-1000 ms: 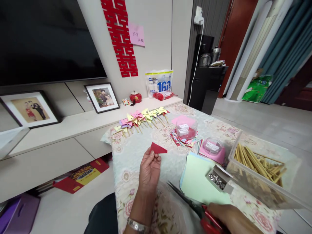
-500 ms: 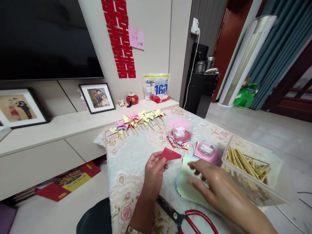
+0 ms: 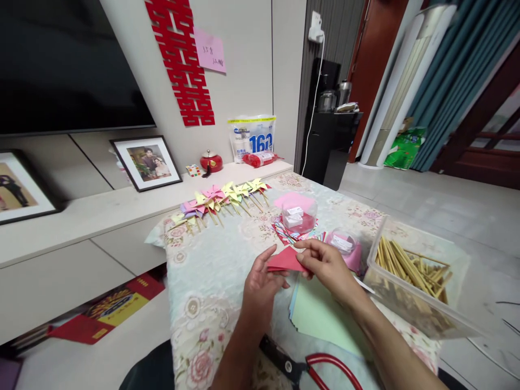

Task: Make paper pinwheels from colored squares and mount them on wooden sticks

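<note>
A folded piece of red paper (image 3: 286, 260) is held up above the table between my two hands. My right hand (image 3: 320, 262) pinches its right end between thumb and fingers. At the left corner, my left hand (image 3: 262, 279) has its palm turned up, with the paper between loosely curled fingers and thumb. Just under my right hand lies a stack of pale green paper (image 3: 325, 314). Scissors with red handles (image 3: 290, 365) rest on the cloth near my left forearm, partly cut off by the lower frame edge.
Several paper pinwheels (image 3: 219, 200) lie at the table's far edge. Beyond my hands, a clear round container (image 3: 299, 214) sits on patterned paper, and another container (image 3: 342, 242) on pink paper. On the right stands a plastic box (image 3: 406, 309) of bamboo sticks (image 3: 410, 271).
My right hand has moved from over the green stack up to the red paper and taken its right end. The red paper has turned and sits more level. The view has shifted slightly right.
</note>
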A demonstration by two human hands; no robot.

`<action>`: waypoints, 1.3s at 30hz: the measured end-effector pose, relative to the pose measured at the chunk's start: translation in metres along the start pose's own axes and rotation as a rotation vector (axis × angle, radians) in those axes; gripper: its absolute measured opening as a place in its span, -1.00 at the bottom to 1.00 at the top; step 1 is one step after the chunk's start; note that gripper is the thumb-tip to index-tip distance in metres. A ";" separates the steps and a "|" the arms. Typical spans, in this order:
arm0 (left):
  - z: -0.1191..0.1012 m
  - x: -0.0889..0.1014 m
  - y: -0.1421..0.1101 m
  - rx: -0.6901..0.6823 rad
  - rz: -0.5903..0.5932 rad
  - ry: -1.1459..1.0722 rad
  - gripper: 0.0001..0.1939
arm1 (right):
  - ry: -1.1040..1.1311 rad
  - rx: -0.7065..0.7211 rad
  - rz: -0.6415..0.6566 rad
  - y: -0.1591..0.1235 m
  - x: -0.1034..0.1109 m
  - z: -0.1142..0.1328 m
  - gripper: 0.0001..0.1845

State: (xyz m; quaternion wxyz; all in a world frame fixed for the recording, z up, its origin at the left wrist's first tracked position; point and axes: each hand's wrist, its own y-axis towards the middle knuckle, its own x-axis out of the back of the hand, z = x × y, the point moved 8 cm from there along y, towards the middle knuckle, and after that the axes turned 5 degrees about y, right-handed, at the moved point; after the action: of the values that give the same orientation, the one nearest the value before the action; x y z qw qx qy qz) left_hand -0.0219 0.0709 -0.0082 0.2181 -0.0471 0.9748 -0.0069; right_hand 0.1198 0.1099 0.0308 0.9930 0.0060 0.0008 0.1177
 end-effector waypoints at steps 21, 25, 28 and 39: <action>0.006 -0.001 0.002 0.003 0.030 0.019 -0.42 | 0.150 -0.102 -0.005 0.001 -0.008 -0.019 -0.60; 0.008 -0.001 0.001 0.005 0.043 0.026 -0.40 | 0.161 -0.100 -0.013 0.002 -0.007 -0.020 -0.61; 0.008 -0.001 0.001 -0.003 0.047 0.030 -0.41 | 0.157 -0.103 -0.015 0.002 -0.007 -0.020 -0.60; 0.010 0.002 0.003 0.013 0.034 0.049 -0.44 | 0.125 -0.100 0.009 0.001 -0.008 -0.019 -0.60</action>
State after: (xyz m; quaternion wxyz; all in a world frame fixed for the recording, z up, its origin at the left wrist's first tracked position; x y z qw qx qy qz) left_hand -0.0200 0.0735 -0.0185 0.1945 -0.0290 0.9804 -0.0106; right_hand 0.1114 0.1088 0.0117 0.9896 -0.0509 0.0567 0.1223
